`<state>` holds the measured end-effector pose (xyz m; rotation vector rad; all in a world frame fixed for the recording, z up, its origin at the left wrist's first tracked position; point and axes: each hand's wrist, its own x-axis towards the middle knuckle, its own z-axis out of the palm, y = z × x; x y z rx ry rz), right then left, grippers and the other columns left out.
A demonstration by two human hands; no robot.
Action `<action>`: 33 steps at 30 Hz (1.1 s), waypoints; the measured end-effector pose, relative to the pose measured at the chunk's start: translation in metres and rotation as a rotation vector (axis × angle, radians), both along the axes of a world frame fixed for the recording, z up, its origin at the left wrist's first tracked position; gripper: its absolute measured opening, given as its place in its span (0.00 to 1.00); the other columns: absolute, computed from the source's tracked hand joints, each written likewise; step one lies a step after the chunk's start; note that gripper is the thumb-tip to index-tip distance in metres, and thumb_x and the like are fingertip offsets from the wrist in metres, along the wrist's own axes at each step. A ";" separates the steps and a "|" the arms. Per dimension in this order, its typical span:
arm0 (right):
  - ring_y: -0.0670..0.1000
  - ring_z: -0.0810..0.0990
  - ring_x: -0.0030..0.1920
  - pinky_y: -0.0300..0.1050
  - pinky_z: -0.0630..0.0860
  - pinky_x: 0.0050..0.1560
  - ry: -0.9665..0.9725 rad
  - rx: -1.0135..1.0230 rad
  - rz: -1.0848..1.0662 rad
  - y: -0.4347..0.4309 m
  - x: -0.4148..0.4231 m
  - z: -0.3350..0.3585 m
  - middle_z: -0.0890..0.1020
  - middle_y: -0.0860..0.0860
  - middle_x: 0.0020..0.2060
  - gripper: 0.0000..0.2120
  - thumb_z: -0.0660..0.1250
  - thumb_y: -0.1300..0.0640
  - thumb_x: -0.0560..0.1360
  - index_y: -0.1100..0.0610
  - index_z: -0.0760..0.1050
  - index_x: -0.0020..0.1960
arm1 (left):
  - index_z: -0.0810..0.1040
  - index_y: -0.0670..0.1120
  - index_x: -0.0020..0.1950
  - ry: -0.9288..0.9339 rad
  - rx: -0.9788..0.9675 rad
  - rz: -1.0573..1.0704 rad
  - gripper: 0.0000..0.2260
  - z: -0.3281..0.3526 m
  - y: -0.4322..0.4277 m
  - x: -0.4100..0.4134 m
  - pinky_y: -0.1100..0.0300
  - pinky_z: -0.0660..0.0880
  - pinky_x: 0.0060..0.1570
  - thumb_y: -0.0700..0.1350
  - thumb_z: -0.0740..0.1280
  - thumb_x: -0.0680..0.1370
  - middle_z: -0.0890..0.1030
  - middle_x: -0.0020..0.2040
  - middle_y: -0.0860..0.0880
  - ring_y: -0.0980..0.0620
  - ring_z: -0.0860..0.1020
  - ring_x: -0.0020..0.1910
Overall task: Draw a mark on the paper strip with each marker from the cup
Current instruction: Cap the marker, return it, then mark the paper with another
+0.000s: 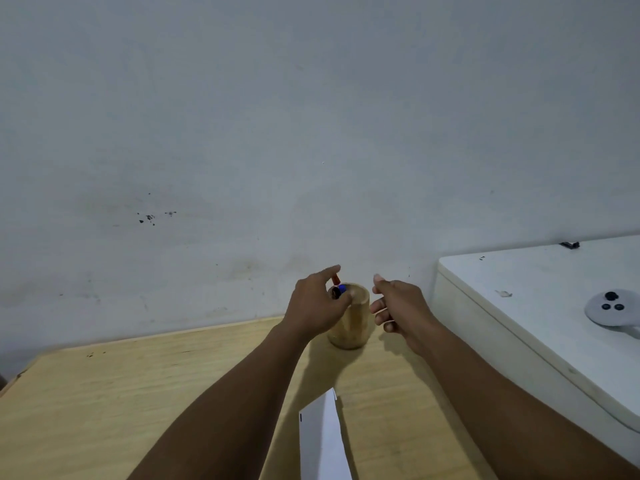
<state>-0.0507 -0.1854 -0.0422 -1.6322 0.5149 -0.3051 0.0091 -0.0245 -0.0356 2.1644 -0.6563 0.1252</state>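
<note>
The left hand hides the markers' bodies.

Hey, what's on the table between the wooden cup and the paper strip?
Nothing: in the head view, only bare wooden table lies between the cup and the paper strip, shadowed by the forearms.

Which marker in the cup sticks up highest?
The orange-red marker: it rises above the cup rim beside the left hand; the blue and dark ones sit lower.

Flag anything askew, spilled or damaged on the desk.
Nothing is spilled or broken. The wooden cup stands upright with the markers inside. Only the paper strip lies skewed, at an angle to the desk edge.
</note>
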 end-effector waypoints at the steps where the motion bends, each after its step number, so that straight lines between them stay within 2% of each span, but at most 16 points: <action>1: 0.50 0.76 0.28 0.41 0.68 0.27 0.005 0.002 0.001 0.003 0.001 -0.004 0.82 0.55 0.35 0.18 0.63 0.45 0.82 0.60 0.79 0.53 | 0.80 0.46 0.69 -0.031 0.038 0.009 0.20 -0.003 0.002 0.003 0.60 0.68 0.64 0.48 0.73 0.78 0.80 0.69 0.48 0.47 0.75 0.71; 3: 0.50 0.76 0.27 0.41 0.68 0.26 0.023 0.017 -0.007 0.010 0.000 -0.011 0.82 0.54 0.34 0.18 0.63 0.46 0.82 0.61 0.80 0.52 | 0.85 0.45 0.61 -0.101 0.087 0.044 0.13 -0.007 0.005 0.008 0.62 0.69 0.59 0.43 0.73 0.77 0.82 0.65 0.46 0.47 0.78 0.65; 5: 0.50 0.75 0.26 0.40 0.67 0.26 0.038 0.058 -0.011 0.016 -0.001 -0.017 0.82 0.55 0.33 0.17 0.63 0.47 0.82 0.61 0.80 0.50 | 0.87 0.46 0.57 -0.145 0.079 0.078 0.09 -0.008 0.006 0.012 0.61 0.70 0.56 0.44 0.74 0.77 0.82 0.61 0.48 0.48 0.79 0.62; 9: 0.50 0.75 0.26 0.40 0.67 0.25 0.040 0.136 -0.011 0.032 -0.006 -0.018 0.82 0.56 0.34 0.15 0.64 0.49 0.82 0.61 0.81 0.49 | 0.87 0.48 0.50 -0.220 -0.005 0.138 0.08 0.007 0.009 0.012 0.60 0.68 0.51 0.50 0.74 0.77 0.81 0.57 0.49 0.51 0.76 0.59; 11: 0.50 0.75 0.26 0.40 0.66 0.25 0.031 0.209 0.000 0.045 -0.009 -0.010 0.81 0.56 0.33 0.16 0.65 0.48 0.81 0.61 0.81 0.48 | 0.87 0.48 0.49 -0.248 -0.104 0.167 0.08 0.022 0.016 0.009 0.60 0.70 0.51 0.52 0.74 0.77 0.84 0.53 0.49 0.52 0.79 0.55; 13: 0.50 0.74 0.25 0.39 0.65 0.24 0.021 0.376 0.072 0.060 -0.011 0.000 0.80 0.56 0.32 0.22 0.63 0.41 0.81 0.61 0.79 0.46 | 0.86 0.47 0.47 -0.223 -0.218 0.186 0.08 0.039 0.027 0.003 0.63 0.75 0.47 0.52 0.74 0.77 0.86 0.45 0.52 0.55 0.83 0.47; 15: 0.49 0.73 0.25 0.39 0.63 0.24 0.007 0.589 0.180 0.079 -0.011 0.010 0.80 0.55 0.31 0.30 0.60 0.33 0.79 0.62 0.79 0.48 | 0.86 0.46 0.45 -0.153 -0.323 0.193 0.08 0.053 0.040 -0.006 0.72 0.75 0.41 0.51 0.74 0.77 0.85 0.39 0.55 0.59 0.83 0.41; 17: 0.47 0.72 0.23 0.37 0.60 0.21 -0.048 0.767 0.227 0.099 -0.009 0.017 0.81 0.55 0.31 0.31 0.61 0.31 0.77 0.61 0.80 0.49 | 0.86 0.46 0.44 -0.065 -0.399 0.179 0.10 0.060 0.054 -0.015 0.70 0.77 0.42 0.52 0.74 0.77 0.86 0.38 0.53 0.57 0.84 0.40; 19: 0.45 0.68 0.21 0.35 0.58 0.19 -0.130 0.881 0.200 0.118 -0.005 0.020 0.79 0.53 0.29 0.25 0.63 0.35 0.78 0.58 0.79 0.46 | 0.86 0.45 0.43 0.023 -0.464 0.168 0.10 0.056 0.072 -0.021 0.57 0.82 0.48 0.52 0.74 0.76 0.88 0.39 0.51 0.52 0.86 0.42; 21: 0.43 0.66 0.18 0.34 0.57 0.17 -0.211 0.957 0.181 0.135 0.001 0.023 0.76 0.51 0.26 0.20 0.64 0.42 0.81 0.59 0.77 0.44 | 0.86 0.44 0.43 0.094 -0.542 0.208 0.11 0.045 0.092 -0.025 0.50 0.82 0.51 0.51 0.74 0.76 0.88 0.39 0.49 0.48 0.86 0.44; 24: 0.43 0.69 0.19 0.34 0.62 0.18 -0.288 0.915 0.183 0.152 0.004 0.025 0.77 0.52 0.25 0.12 0.66 0.53 0.82 0.61 0.75 0.44 | 0.86 0.43 0.44 0.246 -0.779 0.303 0.11 0.025 0.114 -0.033 0.50 0.80 0.52 0.50 0.73 0.78 0.87 0.38 0.48 0.48 0.85 0.42; 26: 0.45 0.74 0.22 0.35 0.68 0.22 -0.323 0.816 0.197 0.154 0.000 0.022 0.78 0.54 0.29 0.09 0.66 0.57 0.82 0.61 0.77 0.47 | 0.85 0.42 0.42 0.373 -0.995 0.388 0.11 0.010 0.130 -0.034 0.53 0.81 0.51 0.48 0.72 0.79 0.85 0.37 0.47 0.48 0.83 0.41; 27: 0.46 0.76 0.24 0.36 0.70 0.24 -0.340 0.769 0.199 0.151 -0.004 0.020 0.79 0.55 0.32 0.07 0.65 0.59 0.82 0.61 0.78 0.48 | 0.84 0.42 0.42 0.404 -1.037 0.426 0.11 0.001 0.141 -0.033 0.54 0.81 0.52 0.48 0.72 0.80 0.84 0.37 0.46 0.49 0.82 0.41; 29: 0.48 0.81 0.27 0.38 0.73 0.27 -0.345 0.695 0.180 0.139 -0.014 0.017 0.79 0.56 0.35 0.05 0.65 0.60 0.81 0.60 0.79 0.49 | 0.85 0.42 0.41 0.354 -0.867 0.469 0.12 -0.024 0.166 -0.030 0.52 0.81 0.52 0.49 0.72 0.79 0.85 0.37 0.47 0.50 0.82 0.40; 31: 0.52 0.84 0.29 0.41 0.74 0.30 -0.302 0.636 0.154 0.126 -0.024 0.013 0.81 0.56 0.36 0.04 0.66 0.60 0.79 0.59 0.79 0.48 | 0.85 0.45 0.41 0.274 -0.516 0.449 0.10 -0.050 0.181 -0.035 0.52 0.80 0.50 0.50 0.74 0.77 0.86 0.37 0.49 0.50 0.84 0.40; 33: 0.53 0.85 0.30 0.42 0.75 0.30 -0.259 0.566 0.157 0.121 -0.033 0.007 0.82 0.57 0.35 0.03 0.69 0.59 0.78 0.58 0.77 0.48 | 0.85 0.48 0.40 0.239 -0.223 0.366 0.06 -0.074 0.180 -0.047 0.56 0.79 0.44 0.49 0.75 0.74 0.86 0.36 0.51 0.52 0.84 0.40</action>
